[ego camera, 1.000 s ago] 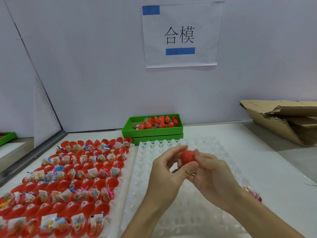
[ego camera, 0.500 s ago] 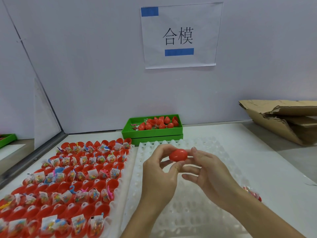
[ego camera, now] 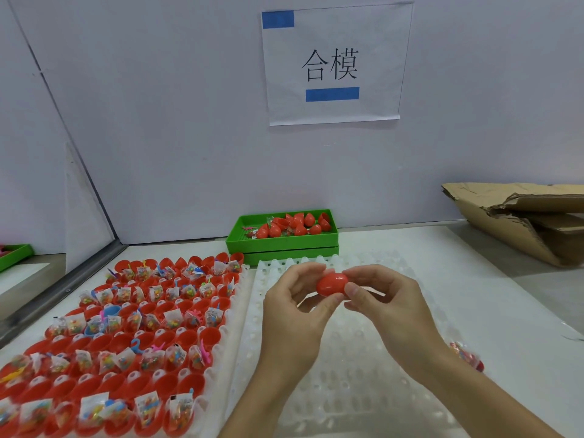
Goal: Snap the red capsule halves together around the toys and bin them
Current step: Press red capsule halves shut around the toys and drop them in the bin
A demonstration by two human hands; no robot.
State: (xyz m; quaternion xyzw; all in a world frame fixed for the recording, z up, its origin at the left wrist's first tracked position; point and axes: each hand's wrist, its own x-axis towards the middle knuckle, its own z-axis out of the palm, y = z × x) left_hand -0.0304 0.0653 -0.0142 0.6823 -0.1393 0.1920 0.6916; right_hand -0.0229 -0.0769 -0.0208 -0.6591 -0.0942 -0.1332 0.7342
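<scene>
A closed red capsule hangs above the white tray, lying on its side. My left hand pinches its left end between thumb and fingers. My right hand pinches its right end. To the left, a white rack holds several open red capsule halves with bagged toys in them. At the back stands a green bin with several closed red capsules inside.
A torn cardboard box lies at the back right. One bagged toy with a red piece sits on the table beside my right forearm. A grey wall with a paper sign rises behind the bin.
The capsule has risen a little and turned from end-on to lying sideways. My fingers have opened out from a tight squeeze to a pinch at each end.
</scene>
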